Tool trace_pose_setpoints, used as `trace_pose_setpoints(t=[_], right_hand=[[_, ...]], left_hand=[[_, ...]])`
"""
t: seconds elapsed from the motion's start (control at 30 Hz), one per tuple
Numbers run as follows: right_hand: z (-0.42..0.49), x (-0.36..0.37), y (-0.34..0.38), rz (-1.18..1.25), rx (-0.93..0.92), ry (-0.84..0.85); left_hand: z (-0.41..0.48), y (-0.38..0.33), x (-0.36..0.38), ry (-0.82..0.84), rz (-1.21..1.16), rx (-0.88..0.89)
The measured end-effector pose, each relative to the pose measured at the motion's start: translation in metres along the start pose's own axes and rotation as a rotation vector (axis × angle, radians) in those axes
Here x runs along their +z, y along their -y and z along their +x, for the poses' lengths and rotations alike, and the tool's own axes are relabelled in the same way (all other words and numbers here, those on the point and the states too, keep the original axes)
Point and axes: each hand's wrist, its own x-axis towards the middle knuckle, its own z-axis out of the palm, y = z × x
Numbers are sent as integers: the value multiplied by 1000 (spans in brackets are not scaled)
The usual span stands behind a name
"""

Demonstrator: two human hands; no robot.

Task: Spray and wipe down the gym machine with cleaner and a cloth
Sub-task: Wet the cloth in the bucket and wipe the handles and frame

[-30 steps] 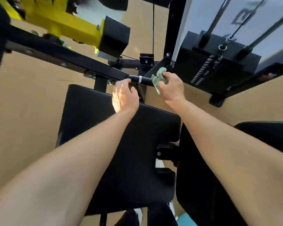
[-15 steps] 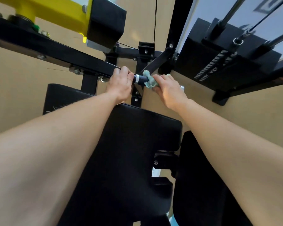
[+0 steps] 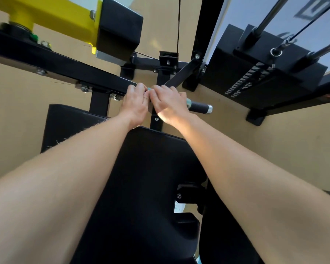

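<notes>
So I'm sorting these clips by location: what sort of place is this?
Most likely a gym: a black weight stack on chrome guide rods, a black padded seat, and a black grip handle with a silver end cap.

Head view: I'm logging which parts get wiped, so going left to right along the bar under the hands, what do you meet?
Black frame bar → left hand gripping it → right hand closed over the teal cloth → black handle grip → silver end cap.
</notes>
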Motion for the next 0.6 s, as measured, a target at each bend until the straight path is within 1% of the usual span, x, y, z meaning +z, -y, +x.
trace_pose_setpoints(t=[0.07,0.1,0.17,0.23,0.27,0.33,0.37,0.4,0.47,0.53,0.6], right_hand=[[-6,-2,-10,-6,-51,-19],[-12,-5,-22,-6,-43,-32],[-24,-9,-59,-14,73,-71],[-35,-14,-90,9,246,-82],[-36,-16,-97,35,320,-75],[-32,-16,-94,24,400,-85],[-30,-15,-86,-11,400,-108],[-27,-12,-75,-41,362,-134],[-23,-4,-48,-15,212,-158],[-16,2,-24,16,104,-130],[-6,3,-8,-13,53,-80]], left_hand=[[0,0,0,-6,1,6],[0,0,-1,-6,2,11],[-1,0,-1,-7,4,12],[-2,-2,-1,-9,3,17],[-2,-2,-1,-10,3,20],[-3,-2,-1,-7,7,19],[-2,-2,-2,-6,7,18],[-2,-2,-2,-4,6,16],[-2,-2,-2,-7,3,15],[-3,-2,-1,-15,-1,12],[-3,-3,0,-14,-6,15]])
